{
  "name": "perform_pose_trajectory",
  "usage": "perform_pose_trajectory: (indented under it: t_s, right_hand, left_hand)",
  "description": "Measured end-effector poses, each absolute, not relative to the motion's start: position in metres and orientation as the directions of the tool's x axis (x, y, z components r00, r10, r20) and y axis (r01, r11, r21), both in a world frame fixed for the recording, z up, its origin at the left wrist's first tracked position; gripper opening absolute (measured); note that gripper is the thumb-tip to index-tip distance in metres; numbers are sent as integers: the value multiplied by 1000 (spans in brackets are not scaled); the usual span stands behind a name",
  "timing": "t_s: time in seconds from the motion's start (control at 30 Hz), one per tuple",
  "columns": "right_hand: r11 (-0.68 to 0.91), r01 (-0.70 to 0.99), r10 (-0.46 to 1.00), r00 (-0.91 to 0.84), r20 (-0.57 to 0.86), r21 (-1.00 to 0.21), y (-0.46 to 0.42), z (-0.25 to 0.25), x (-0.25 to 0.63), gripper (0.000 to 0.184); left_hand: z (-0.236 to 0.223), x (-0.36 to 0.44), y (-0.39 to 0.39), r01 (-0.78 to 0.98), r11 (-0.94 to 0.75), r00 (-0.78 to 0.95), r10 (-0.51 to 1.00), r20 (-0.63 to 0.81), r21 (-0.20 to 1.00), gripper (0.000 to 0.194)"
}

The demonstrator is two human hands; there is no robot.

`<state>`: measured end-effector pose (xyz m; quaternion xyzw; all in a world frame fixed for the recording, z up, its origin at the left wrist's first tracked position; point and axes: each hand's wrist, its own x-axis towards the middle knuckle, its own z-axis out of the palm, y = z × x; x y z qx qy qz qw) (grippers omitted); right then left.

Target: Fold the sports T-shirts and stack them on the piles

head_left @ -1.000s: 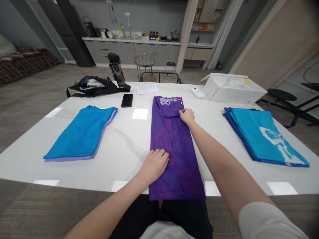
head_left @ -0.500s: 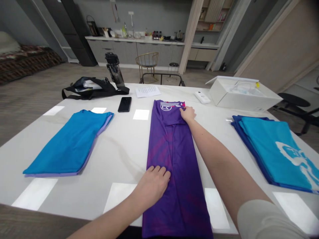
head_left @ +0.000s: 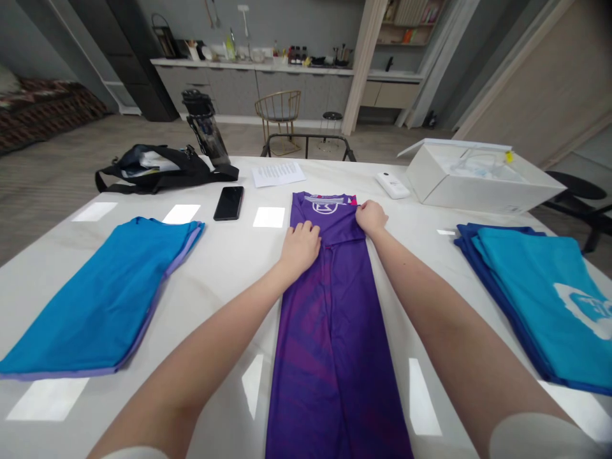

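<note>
A purple shirt [head_left: 306,357] lies lengthwise in front of me, folded into a long strip, its collar at the far end and a white round logo on the chest. My right hand [head_left: 371,218] pinches its right edge near the shoulder. On the left side of the shirt, just below the logo, rests my left hand [head_left: 301,247], its fingers curled down onto the cloth; the fingertips are partly hidden. Between the hands a folded-over sleeve part crosses the strip, with a crease running down from it.
On the left lie folded blue and lilac shirts [head_left: 100,293]; on the right, a stack of teal and navy shirts [head_left: 530,274]. Farther back are a black phone [head_left: 229,203], a black bag [head_left: 157,169], a bottle [head_left: 205,127], a paper sheet [head_left: 278,174], a white device [head_left: 392,185] and a white box [head_left: 478,182].
My left hand has moved from the middle of the purple shirt up to its chest area. The right hand stays at the shoulder edge. The view has shifted slightly.
</note>
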<state>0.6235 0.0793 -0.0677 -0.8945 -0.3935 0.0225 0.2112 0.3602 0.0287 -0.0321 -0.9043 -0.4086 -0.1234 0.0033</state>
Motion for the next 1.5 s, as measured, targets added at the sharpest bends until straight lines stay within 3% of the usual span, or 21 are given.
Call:
perform_pose_trajectory:
  t_s: [0.2, 0.47, 0.6, 0.73, 0.87, 0.97, 1.07, 1.23, 1.5]
  right_hand:
    - [-553, 711, 733, 663, 152, -434, 77, -75, 626, 28]
    - [-595, 729, 742, 660, 117, -337, 80, -76, 623, 28]
    - [-541, 762, 774, 617, 144, -357, 78, -77, 620, 31]
    - [-455, 832, 794, 541, 277, -318, 55, -67, 608, 44]
    - [-154, 954, 932, 227, 284, -257, 11, -55, 579, 45]
    - [35, 970, 985, 7, 172, -239, -25, -57, 554, 47]
    - [0, 980, 998, 12, 60, -198, -58, -64, 538, 53]
    - [-92, 985, 995, 96, 21, -143, -109, -63, 528, 54]
    - [194, 971, 978, -180, 104, -140, -206, -57, 498, 44]
  left_hand:
    - [-63, 387, 81, 830, -547, 535, 836, 122, 109, 58]
    - [-72, 378, 89, 910, -398, 384, 914, 131, 111, 68]
    - [-65, 378, 98, 867, -476, 450, 875, 176, 146, 66]
    - [-53, 374, 99, 744, -643, 627, 766, 143, 183, 64]
    - [-52, 364, 70, 576, -796, 777, 604, 179, 187, 60]
    - [-60, 353, 37, 605, -773, 763, 631, 137, 191, 63]
    - [-68, 340, 6, 619, -761, 765, 640, 73, 192, 65]
    - [-68, 312, -40, 573, -800, 808, 588, 36, 178, 64]
    - [-63, 261, -106, 340, -921, 935, 353, 36, 190, 58]
